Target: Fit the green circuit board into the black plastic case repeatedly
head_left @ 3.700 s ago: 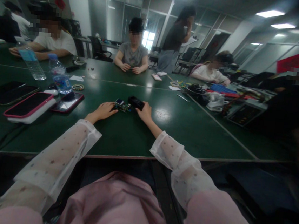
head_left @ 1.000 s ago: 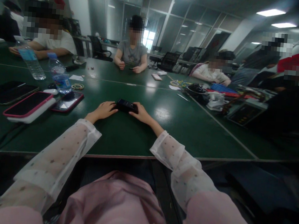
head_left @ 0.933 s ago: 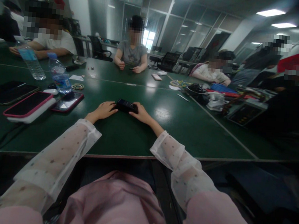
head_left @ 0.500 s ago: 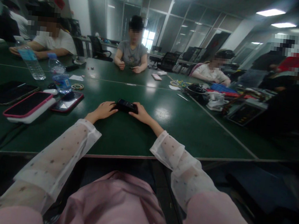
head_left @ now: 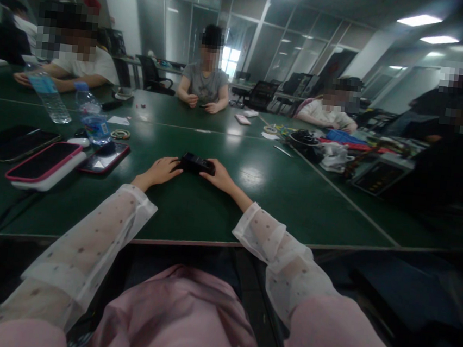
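Black case (head_left: 195,163): lies well in from near bench edge (head_left: 186,241), narrowly gripped just left of right hand (head_left: 220,178); opposite, beside curved left hand (head_left: 161,170), cannot tell whether held.

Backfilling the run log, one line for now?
left hand: at left end of black case | right hand: holding its right end | green table: beneath

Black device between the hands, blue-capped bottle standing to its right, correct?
Wrong side: the head view shows the blue-capped bottle standing to the left of the black device, not its right. The device is between the left hand and right hand, as you say.
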{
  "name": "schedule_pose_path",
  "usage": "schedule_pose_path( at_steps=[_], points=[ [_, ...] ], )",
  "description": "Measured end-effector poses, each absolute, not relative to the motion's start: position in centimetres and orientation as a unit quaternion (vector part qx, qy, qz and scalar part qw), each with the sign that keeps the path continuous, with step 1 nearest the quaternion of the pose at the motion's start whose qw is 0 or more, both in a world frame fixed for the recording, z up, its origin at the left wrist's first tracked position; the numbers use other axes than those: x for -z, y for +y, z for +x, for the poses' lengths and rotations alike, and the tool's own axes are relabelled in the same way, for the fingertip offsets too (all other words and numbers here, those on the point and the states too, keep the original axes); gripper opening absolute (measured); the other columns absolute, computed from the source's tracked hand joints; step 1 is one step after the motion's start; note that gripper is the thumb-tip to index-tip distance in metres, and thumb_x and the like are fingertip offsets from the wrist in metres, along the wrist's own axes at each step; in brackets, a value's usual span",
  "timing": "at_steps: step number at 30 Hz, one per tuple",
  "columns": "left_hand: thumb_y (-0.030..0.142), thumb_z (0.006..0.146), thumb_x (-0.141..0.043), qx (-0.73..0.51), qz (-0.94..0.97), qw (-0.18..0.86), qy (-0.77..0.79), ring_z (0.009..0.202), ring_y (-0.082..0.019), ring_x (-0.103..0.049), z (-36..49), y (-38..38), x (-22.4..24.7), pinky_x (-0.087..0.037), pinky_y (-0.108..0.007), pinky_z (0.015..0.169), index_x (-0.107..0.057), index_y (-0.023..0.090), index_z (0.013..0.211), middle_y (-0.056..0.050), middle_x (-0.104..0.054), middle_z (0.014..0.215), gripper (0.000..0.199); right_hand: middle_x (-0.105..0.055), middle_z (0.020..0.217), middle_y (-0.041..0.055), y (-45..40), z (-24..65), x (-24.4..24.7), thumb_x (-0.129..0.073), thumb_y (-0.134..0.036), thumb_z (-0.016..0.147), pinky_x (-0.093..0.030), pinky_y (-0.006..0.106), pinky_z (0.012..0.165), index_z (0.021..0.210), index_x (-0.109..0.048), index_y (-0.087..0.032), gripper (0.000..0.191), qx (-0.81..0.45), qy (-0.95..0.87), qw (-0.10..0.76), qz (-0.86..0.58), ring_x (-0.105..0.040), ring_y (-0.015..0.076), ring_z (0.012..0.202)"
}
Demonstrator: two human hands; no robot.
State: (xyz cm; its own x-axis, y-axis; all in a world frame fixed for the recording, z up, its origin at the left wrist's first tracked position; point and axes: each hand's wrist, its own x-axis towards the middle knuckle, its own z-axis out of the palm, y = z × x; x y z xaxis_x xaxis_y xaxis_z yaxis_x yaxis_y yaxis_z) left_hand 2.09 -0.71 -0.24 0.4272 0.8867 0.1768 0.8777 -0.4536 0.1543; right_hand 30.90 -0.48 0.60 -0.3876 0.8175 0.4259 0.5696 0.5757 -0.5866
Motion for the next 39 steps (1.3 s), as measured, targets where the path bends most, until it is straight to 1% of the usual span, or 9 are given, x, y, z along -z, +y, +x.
schedule_pose_path(
  at_steps=[6,10,19,23,29,35,39],
  points=[
    [0.058,0.105,-0.031,-0.114,0.846,0.009,0.521,0.148,-0.031,-0.042,2.0,-0.6,0.4,-0.033,-0.050,0.122,-0.056,0.018,0.146,-0.014,-0.047,0.159,0.062,-0.068,0.124,0.0155,-0.3,30.9,-0.4,-0.077,-0.039,0.082,-0.051,0.049,0.101,0.128,-0.055,-0.018,0.056,-0.170,-0.815,0.375,-0.407,-0.066,0.0309,0.114],
    [0.057,0.105,-0.032,-0.118,0.847,0.006,0.519,0.148,-0.031,-0.042,2.0,-0.6,0.5,-0.034,-0.050,0.122,-0.057,0.019,0.145,-0.013,-0.048,0.159,0.061,-0.068,0.121,0.0152,-0.1,30.9,-0.3,-0.076,-0.040,0.083,-0.052,0.050,0.100,0.128,-0.055,-0.018,0.054,-0.164,-0.814,0.390,-0.398,-0.066,0.0314,0.111],
    [0.056,0.106,-0.033,-0.118,0.854,0.000,0.507,0.147,-0.033,-0.043,1.8,-0.4,0.6,-0.035,-0.051,0.121,-0.057,0.015,0.146,-0.016,-0.048,0.158,0.061,-0.068,0.121,0.0156,-0.2,31.0,-0.7,-0.075,-0.043,0.084,-0.053,0.050,0.098,0.130,-0.055,-0.018,0.056,-0.154,-0.814,0.403,-0.389,-0.065,0.0316,0.111],
    [0.056,0.106,-0.033,-0.120,0.852,-0.007,0.509,0.147,-0.032,-0.044,1.8,-0.4,0.7,-0.036,-0.051,0.121,-0.057,0.018,0.146,-0.015,-0.049,0.157,0.060,-0.067,0.123,0.0157,-0.2,31.0,-0.8,-0.074,-0.049,0.085,-0.052,0.050,0.098,0.131,-0.056,-0.019,0.058,-0.150,-0.815,0.407,-0.385,-0.065,0.0317,0.112],
    [0.056,0.107,-0.033,-0.122,0.852,-0.004,0.509,0.148,-0.032,-0.042,1.8,-0.2,0.9,-0.035,-0.052,0.121,-0.052,0.019,0.151,-0.014,-0.047,0.159,0.061,-0.068,0.121,0.0151,-0.2,31.0,-1.0,-0.072,-0.056,0.086,-0.053,0.050,0.096,0.131,-0.056,-0.020,0.060,-0.152,-0.808,0.426,-0.378,-0.065,0.0319,0.110],
    [0.057,0.106,-0.033,-0.123,0.849,0.002,0.514,0.147,-0.032,-0.044,1.8,-0.1,0.9,-0.035,-0.052,0.121,-0.051,0.020,0.151,-0.014,-0.049,0.158,0.062,-0.067,0.121,0.0156,-0.2,31.0,-1.3,-0.068,-0.064,0.086,-0.054,0.050,0.097,0.130,-0.055,-0.019,0.065,-0.149,-0.791,0.460,-0.376,-0.065,0.0315,0.110],
    [0.059,0.106,-0.032,-0.123,0.850,0.006,0.513,0.148,-0.031,-0.042,1.8,-0.1,0.9,-0.034,-0.051,0.121,-0.051,0.021,0.152,-0.013,-0.047,0.160,0.063,-0.067,0.122,0.0152,0.2,31.3,-1.5,-0.065,-0.068,0.087,-0.054,0.051,0.097,0.132,-0.054,-0.021,0.066,-0.126,-0.764,0.494,-0.396,-0.065,0.0311,0.109]
  ],
)
